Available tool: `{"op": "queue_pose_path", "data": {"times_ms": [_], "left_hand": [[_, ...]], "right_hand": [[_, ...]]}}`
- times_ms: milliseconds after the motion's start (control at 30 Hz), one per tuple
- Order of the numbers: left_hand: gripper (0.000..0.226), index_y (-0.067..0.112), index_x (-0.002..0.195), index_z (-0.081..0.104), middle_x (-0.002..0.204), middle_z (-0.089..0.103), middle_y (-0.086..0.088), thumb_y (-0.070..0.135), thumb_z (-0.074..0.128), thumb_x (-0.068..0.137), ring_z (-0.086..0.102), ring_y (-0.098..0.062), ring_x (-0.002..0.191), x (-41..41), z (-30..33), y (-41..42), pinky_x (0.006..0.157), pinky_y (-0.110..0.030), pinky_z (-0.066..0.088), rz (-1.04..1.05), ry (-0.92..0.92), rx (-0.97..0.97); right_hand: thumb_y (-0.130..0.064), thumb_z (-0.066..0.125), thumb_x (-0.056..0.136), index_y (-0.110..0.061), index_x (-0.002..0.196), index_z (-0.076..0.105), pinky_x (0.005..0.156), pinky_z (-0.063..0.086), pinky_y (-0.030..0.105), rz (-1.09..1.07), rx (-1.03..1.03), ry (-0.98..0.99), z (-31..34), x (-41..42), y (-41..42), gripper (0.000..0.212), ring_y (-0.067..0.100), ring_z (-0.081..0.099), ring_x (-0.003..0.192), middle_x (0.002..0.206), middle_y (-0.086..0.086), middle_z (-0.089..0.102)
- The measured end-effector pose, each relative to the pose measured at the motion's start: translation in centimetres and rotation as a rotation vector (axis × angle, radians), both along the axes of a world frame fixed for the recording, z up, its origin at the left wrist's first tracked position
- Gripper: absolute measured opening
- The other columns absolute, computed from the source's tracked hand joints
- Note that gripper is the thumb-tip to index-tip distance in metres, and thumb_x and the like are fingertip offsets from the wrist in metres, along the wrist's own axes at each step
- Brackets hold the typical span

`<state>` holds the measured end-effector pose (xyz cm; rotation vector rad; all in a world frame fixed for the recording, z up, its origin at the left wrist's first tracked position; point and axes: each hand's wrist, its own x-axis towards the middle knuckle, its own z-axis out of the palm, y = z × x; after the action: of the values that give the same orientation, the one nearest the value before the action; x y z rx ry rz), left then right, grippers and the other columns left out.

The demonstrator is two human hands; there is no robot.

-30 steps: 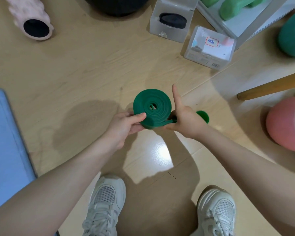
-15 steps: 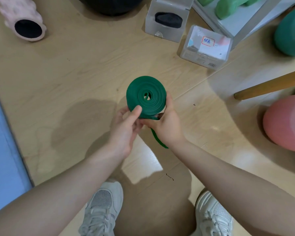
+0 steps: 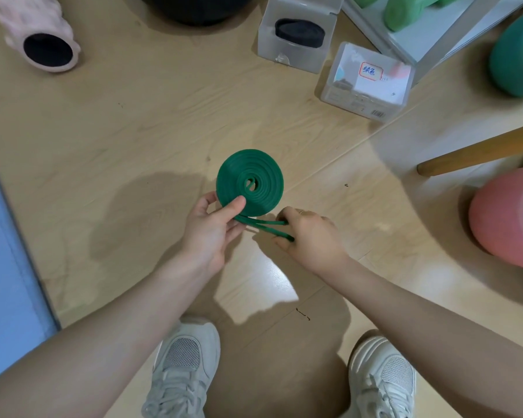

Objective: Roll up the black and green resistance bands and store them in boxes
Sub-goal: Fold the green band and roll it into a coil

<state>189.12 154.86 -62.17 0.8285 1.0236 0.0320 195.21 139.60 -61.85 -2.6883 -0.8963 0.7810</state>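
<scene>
A: What type of location is this?

B: A home workout area or small exercise room. The floor (image 3: 133, 131) is light wood-look laminate, and fitness equipment lies around it.

A: Which equipment indicates this?

B: A pink textured foam roller (image 3: 40, 34) at upper left, green dumbbells (image 3: 405, 10) on a grey shelf (image 3: 435, 37) at upper right, a pink exercise ball (image 3: 507, 218) at right, a teal ball (image 3: 520, 55) above it, and a blue mat (image 3: 6, 282) at the left edge.

A: Any further indicators?

B: Two translucent storage boxes (image 3: 366, 82) stand on the floor; one holds a rolled black band (image 3: 299, 33). The person wears white trainers (image 3: 184, 369) and holds a coiled green resistance band (image 3: 249, 182).
</scene>
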Motion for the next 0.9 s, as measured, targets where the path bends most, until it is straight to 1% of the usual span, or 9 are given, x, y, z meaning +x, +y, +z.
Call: {"op": "queue_pose_path", "data": {"times_ms": [133, 233, 300, 367, 467, 567, 700, 800, 900], "left_hand": [[0.025, 0.012, 0.107, 0.052, 0.106, 0.069, -0.011, 0.007, 0.062, 0.085, 0.069, -0.023, 0.092, 0.0, 0.0, 1.7, 0.084, -0.036, 0.055, 0.014, 0.006, -0.067], [0.018, 0.013, 0.102, 0.054, 0.106, 0.069, -0.011, 0.009, 0.061, 0.085, 0.069, -0.023, 0.092, -0.6, 0.1, 2.2, 0.084, -0.035, 0.052, -0.094, 0.013, -0.055], [0.019, 0.014, 0.102, 0.055, 0.104, 0.069, -0.007, 0.01, 0.061, 0.085, 0.07, -0.018, 0.084, -1.0, 0.1, 2.1, 0.081, -0.032, 0.051, -0.186, 0.009, -0.033], [0.024, 0.014, 0.107, 0.054, 0.097, 0.07, -0.005, 0.01, 0.06, 0.084, 0.07, -0.014, 0.073, -1.1, 0.3, 2.2, 0.078, -0.03, 0.049, -0.276, 0.01, -0.029], [0.033, 0.016, 0.113, 0.055, 0.085, 0.073, -0.001, 0.009, 0.062, 0.082, 0.067, -0.012, 0.064, -0.7, 0.8, 2.4, 0.073, -0.029, 0.044, -0.434, 0.015, 0.019], [0.042, 0.019, 0.116, 0.056, 0.079, 0.073, 0.001, 0.012, 0.064, 0.076, 0.065, -0.011, 0.06, -0.2, 1.4, 2.8, 0.07, -0.028, 0.042, -0.557, -0.001, 0.038], [0.059, 0.019, 0.12, 0.055, 0.087, 0.074, -0.001, 0.02, 0.068, 0.063, 0.069, -0.016, 0.072, 0.9, 2.1, 3.9, 0.083, -0.035, 0.047, -0.727, 0.015, 0.075], [0.064, 0.02, 0.12, 0.056, 0.094, 0.073, -0.003, 0.017, 0.078, 0.06, 0.067, -0.02, 0.082, 1.8, 2.4, 4.8, 0.089, -0.036, 0.047, -0.868, 0.038, 0.131], [0.056, 0.024, 0.113, 0.058, 0.094, 0.074, -0.002, 0.02, 0.074, 0.059, 0.068, -0.019, 0.083, 2.2, 2.4, 5.4, 0.084, -0.033, 0.047, -0.983, 0.07, 0.15]], "right_hand": [[-0.021, 0.064, 0.085, -0.014, 0.102, 0.065, 0.068, 0.05, 0.039, -0.043, 0.308, 0.071, -1.1, 1.8, -1.7, 0.018, 0.023, 0.054, 0.08, 0.099, 0.003, 0.052], [-0.008, 0.07, 0.079, -0.011, 0.091, 0.072, 0.067, 0.043, 0.018, -0.079, 0.513, 0.226, -0.9, 3.1, -2.5, 0.013, 0.009, 0.051, 0.068, 0.079, 0.001, 0.053], [-0.004, 0.074, 0.075, -0.018, 0.08, 0.069, 0.063, 0.04, 0.011, -0.207, 0.56, 0.375, 0.1, 4.0, -2.8, 0.015, 0.0, 0.051, 0.063, 0.073, -0.005, 0.058], [-0.001, 0.076, 0.071, -0.021, 0.073, 0.064, 0.061, 0.042, 0.011, -0.305, 0.596, 0.479, 0.5, 5.0, -3.2, 0.024, -0.003, 0.052, 0.059, 0.068, -0.009, 0.061], [0.008, 0.074, 0.068, -0.018, 0.073, 0.063, 0.062, 0.047, 0.014, -0.293, 0.645, 0.576, 1.2, 6.1, -3.2, 0.028, 0.003, 0.056, 0.063, 0.065, -0.012, 0.064], [0.011, 0.073, 0.066, -0.014, 0.077, 0.061, 0.066, 0.05, 0.019, -0.25, 0.696, 0.611, 1.9, 6.8, -2.8, 0.03, 0.008, 0.058, 0.067, 0.069, -0.007, 0.065], [0.007, 0.079, 0.063, -0.019, 0.083, 0.051, 0.073, 0.046, 0.034, -0.178, 0.72, 0.577, 2.5, 6.6, -2.3, 0.043, 0.021, 0.055, 0.075, 0.078, 0.012, 0.057], [-0.005, 0.084, 0.061, -0.033, 0.096, 0.042, 0.082, 0.039, 0.027, -0.121, 0.632, 0.494, 2.5, 6.4, -2.6, 0.061, 0.006, 0.056, 0.082, 0.08, -0.005, 0.063], [-0.035, 0.086, 0.053, -0.043, 0.113, 0.039, 0.099, 0.034, 0.04, -0.018, 0.471, 0.257, 2.3, 5.8, -2.5, 0.076, 0.011, 0.047, 0.095, 0.085, -0.016, 0.06]]}}
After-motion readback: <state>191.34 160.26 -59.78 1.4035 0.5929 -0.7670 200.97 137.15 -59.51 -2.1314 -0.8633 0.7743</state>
